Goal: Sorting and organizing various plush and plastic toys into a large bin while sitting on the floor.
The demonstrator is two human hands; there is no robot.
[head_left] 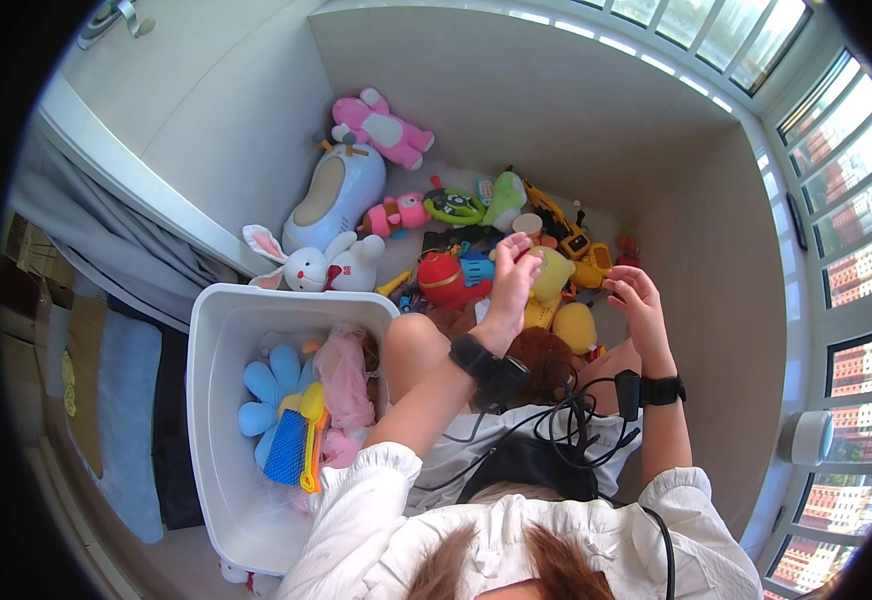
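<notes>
My left hand (514, 285) is raised over the toy pile with its fingers loosely spread and nothing in them. It is closest to a yellow plush toy (553, 275), and a red round toy (443, 281) with a blue piece (476, 269) lies to its left. On the right, my right hand (638, 300) is also raised, fingers apart and slightly bent, holding nothing. Near it is a yellow toy excavator (589, 262). A brown plush (541, 362) and a yellow rounded toy (575, 328) lie between my knees, partly covered by cables.
At my left stands a white bin (218, 300) with a blue flower plush (274, 378) and pink fabric (344, 372). Beyond it are a white rabbit plush (305, 268), a pale ride-on toy (341, 190), a pink plush (383, 128) and a green toy steering wheel (453, 206). Walls and windows enclose the space.
</notes>
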